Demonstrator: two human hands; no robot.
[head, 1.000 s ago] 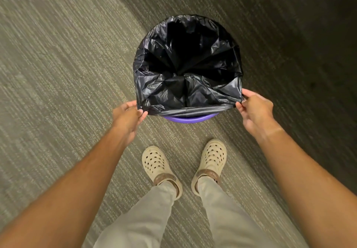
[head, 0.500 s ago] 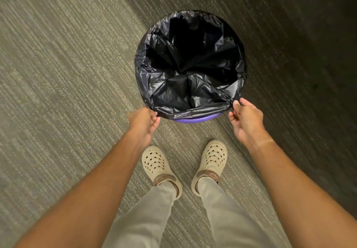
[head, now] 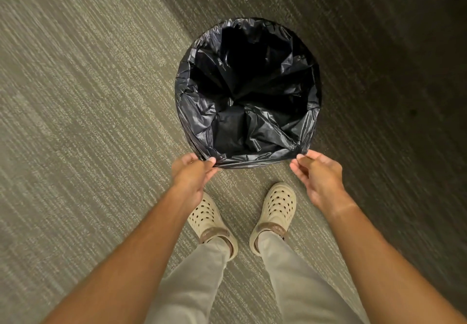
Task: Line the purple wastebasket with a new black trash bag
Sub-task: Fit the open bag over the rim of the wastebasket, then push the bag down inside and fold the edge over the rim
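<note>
— Where is the black trash bag (head: 249, 96)?
— Spread open on the carpet (head: 88, 121), hiding the wastebasket completely.
— The hands?
— Left hand (head: 193, 175) pinches the near hem; whether the right hand (head: 319, 174), fingers curled, grips it is unclear.

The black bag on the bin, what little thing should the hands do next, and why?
Probably tug the near edge of the black bag a bit further down the outside. The left hand and right hand both pinch that edge, which is stretched straight between them. The bag covers the whole rim, so no purple shows; a small pull should seat it snugly.
</note>
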